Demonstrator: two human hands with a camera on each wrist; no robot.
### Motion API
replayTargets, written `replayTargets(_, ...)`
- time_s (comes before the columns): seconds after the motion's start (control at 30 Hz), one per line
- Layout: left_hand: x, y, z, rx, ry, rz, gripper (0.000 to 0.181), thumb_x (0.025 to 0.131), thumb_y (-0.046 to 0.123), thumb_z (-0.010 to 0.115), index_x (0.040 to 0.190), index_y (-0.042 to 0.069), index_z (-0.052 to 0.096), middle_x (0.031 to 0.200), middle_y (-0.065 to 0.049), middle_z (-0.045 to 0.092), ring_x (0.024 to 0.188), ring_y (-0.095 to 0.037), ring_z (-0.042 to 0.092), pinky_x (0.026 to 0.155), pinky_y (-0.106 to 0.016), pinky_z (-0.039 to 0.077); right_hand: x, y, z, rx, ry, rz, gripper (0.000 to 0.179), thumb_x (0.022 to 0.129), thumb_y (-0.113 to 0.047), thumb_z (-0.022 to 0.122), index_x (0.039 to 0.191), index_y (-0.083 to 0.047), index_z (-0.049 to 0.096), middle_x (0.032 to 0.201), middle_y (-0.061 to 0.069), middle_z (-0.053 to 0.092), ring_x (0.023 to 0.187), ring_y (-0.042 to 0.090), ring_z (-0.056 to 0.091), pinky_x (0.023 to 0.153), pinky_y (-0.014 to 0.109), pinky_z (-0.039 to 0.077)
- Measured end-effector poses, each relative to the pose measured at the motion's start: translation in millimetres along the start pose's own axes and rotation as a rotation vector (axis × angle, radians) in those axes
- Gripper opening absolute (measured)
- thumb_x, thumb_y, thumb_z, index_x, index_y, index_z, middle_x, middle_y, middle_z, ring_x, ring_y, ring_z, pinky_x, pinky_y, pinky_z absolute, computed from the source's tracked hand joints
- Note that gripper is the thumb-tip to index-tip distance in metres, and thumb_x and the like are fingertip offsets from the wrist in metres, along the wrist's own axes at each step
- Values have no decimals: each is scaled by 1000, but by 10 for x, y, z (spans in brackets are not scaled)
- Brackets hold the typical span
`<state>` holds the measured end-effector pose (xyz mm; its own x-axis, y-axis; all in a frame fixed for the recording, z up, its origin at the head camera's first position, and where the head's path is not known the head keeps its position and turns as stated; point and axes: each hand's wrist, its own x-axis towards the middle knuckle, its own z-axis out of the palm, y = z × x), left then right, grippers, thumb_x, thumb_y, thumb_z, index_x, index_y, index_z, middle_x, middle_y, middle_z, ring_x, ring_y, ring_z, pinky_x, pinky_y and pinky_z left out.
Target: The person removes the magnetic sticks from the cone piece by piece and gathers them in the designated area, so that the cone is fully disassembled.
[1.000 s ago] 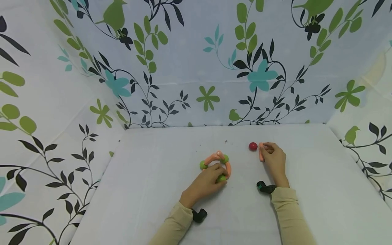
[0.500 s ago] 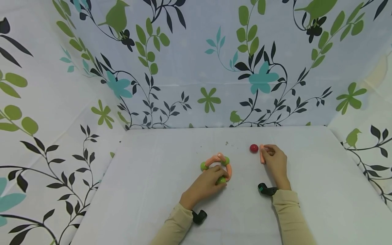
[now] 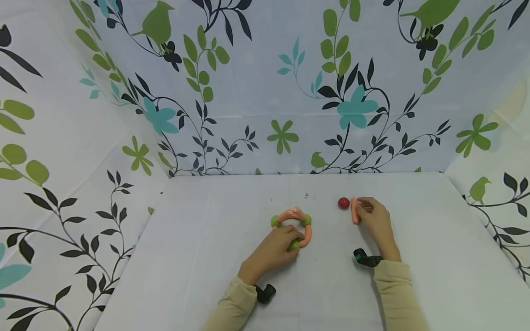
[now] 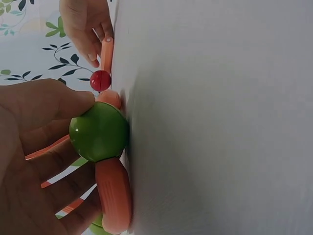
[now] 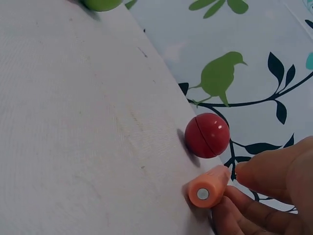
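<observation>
The patterned cloth (image 3: 248, 124), printed with leaves, flowers and birds, is filling the upper part of the head view, and the white table (image 3: 198, 257) is spreading across the lower middle. Two beige sleeves (image 3: 396, 289) are entering from the bottom edge, each with a black wrist camera (image 3: 366, 258) beside the cuff.

The left hand (image 3: 271, 250), right of the frame's centre and below it, is grasping the green ball (image 4: 99, 131) on the near side of the magnetic ring (image 3: 307, 234), its thumb pressing on top and its fingers bending behind. The ring is lying on the table just beyond that hand, two more green balls (image 3: 306, 220) showing along its far side between curved orange rods.

The right hand (image 3: 377, 223), farther right, is keeping its thumb and fingers around the loose orange rod (image 3: 355, 211), which is lying just left of its fingertips; whether it is gripping or only touching, I cannot tell. The red ball (image 3: 343, 203) is sitting just left of that rod. A silvery disc (image 5: 203, 194) is showing on the rod's end.

The left hand is hiding the ring's near-left part. The right wrist view is cutting off a green ball at the top edge.
</observation>
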<state>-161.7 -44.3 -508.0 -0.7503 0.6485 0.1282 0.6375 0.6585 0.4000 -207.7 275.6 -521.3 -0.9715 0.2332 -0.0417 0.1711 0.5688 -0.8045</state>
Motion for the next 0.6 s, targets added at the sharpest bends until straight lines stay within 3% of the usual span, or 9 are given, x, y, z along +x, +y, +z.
replayTargets(0.1, -6, -16, -3, 33, 16, 15, 28, 94, 7, 68, 121, 12, 74, 117, 1, 72, 113, -12, 66, 100, -27, 53, -23, -3, -31, 1, 12, -8, 42, 106, -23, 57, 144, -4, 58, 138, 24, 63, 129, 42, 60, 96, 45, 54)
replayTargets(0.27, -27, -30, -31, 69, 40, 17, 28, 93, 5, 67, 119, 13, 75, 115, 2, 72, 105, -11, 67, 93, -28, 55, -47, -32, -69, 18, 104, -90, 36, 106, -20, 56, 138, -5, 63, 133, 21, 68, 121, 37, 65, 81, 13, 48)
replayTargets(0.37, -34, -42, -44, 78, 33, 4, 30, 93, 4, 66, 119, 15, 75, 117, 3, 72, 108, -12, 66, 92, -30, 55, -59, -32, -59, 60, 121, -156, 33, 107, -20, 58, 135, -6, 66, 130, 18, 70, 110, 16, 67, 78, 3, 43)
replayTargets(0.5, -46, -68, -67, 84, 27, -6, 34, 90, 2, 67, 118, 17, 76, 117, 5, 72, 112, -12, 65, 94, -35, 53, -54, -36, 1, 102, 89, -219, 31, 106, -23, 61, 132, -8, 68, 126, 16, 72, 97, -8, 59, 80, 4, 46)
replayTargets(0.6, -55, -96, -85, 86, 35, -6, 36, 86, 1, 68, 117, 18, 76, 113, 6, 72, 108, -11, 65, 92, -35, 52, -50, -77, 49, 130, 38, -240, 31, 106, -24, 63, 131, -7, 68, 126, 19, 71, 95, 1, 66, 72, 11, 54)
